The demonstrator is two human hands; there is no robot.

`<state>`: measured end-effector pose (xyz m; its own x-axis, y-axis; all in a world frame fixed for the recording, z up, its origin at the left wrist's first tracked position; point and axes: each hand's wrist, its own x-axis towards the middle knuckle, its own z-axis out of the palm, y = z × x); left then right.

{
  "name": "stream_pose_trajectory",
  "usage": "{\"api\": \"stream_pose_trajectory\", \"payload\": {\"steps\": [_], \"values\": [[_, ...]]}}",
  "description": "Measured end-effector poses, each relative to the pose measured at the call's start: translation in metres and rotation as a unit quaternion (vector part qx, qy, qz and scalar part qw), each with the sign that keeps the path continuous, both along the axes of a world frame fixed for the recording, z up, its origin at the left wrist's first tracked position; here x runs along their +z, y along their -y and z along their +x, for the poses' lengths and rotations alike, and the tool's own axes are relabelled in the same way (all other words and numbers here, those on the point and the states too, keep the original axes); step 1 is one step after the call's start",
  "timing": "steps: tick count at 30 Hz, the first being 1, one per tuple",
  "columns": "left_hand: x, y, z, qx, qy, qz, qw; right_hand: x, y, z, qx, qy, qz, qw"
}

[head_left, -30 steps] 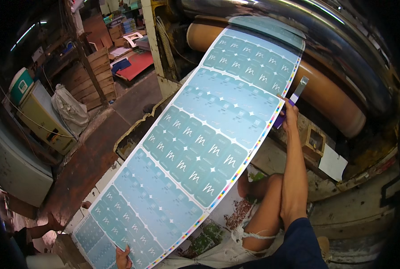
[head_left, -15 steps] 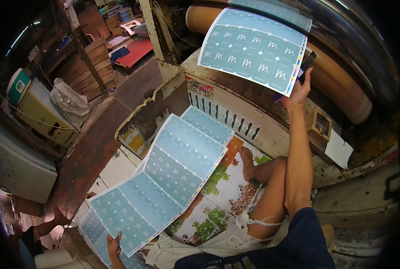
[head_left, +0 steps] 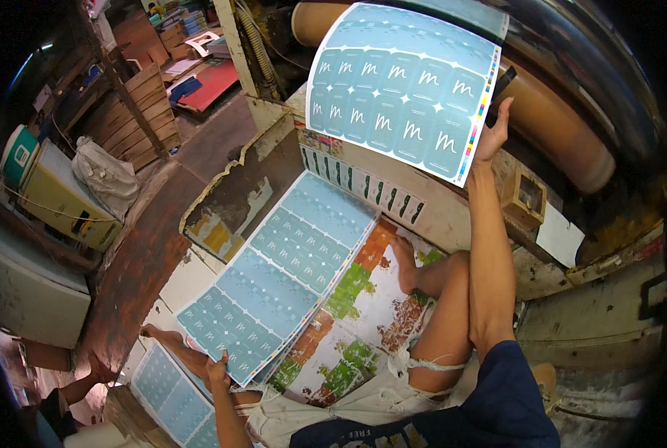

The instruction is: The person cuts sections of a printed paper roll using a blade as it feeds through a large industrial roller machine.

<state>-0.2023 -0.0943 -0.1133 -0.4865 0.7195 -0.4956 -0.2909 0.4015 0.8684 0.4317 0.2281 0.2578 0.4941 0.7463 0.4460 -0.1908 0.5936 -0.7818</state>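
My left hand (head_left: 218,371) pinches the near edge of a long blue-green printed sheet (head_left: 285,261), patterned with rows of white script marks. That sheet lies nearly flat along a stack between my legs. Up at the rollers, my right hand (head_left: 492,138) grips the right edge of another such printed sheet (head_left: 393,93), its thumb raised and its fingers partly hidden behind. This upper sheet curves out from under the dark roller (head_left: 557,45). A narrow black piece (head_left: 502,91) juts out beside the right hand; its kind is unclear.
A brown roller (head_left: 572,142) runs below the dark one. Near it sit a small wooden box (head_left: 524,196) and white paper (head_left: 560,240). More printed sheets (head_left: 173,392) lie beyond my left leg. A worn panel (head_left: 236,194) borders the stack; another person's arm (head_left: 87,384) shows lower left.
The lower sheet, bent and lifted before, has settled flatter as my left hand moved right with it. The upper sheet has shifted down and left with my right hand.
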Motion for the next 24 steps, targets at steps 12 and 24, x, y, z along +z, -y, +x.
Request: {"api": "stream_pose_trajectory", "payload": {"steps": [12, 24], "values": [[0.023, -0.125, 0.176, -0.198, -0.491, 0.04, 0.848, -0.024, -0.061, 0.039, 0.184, -0.143, 0.171, 0.958], [0.237, -0.264, 0.525, -0.233, 0.6, 0.232, 0.729, -0.04, -0.078, 0.069, 0.207, -0.26, 0.201, 0.922]]}}
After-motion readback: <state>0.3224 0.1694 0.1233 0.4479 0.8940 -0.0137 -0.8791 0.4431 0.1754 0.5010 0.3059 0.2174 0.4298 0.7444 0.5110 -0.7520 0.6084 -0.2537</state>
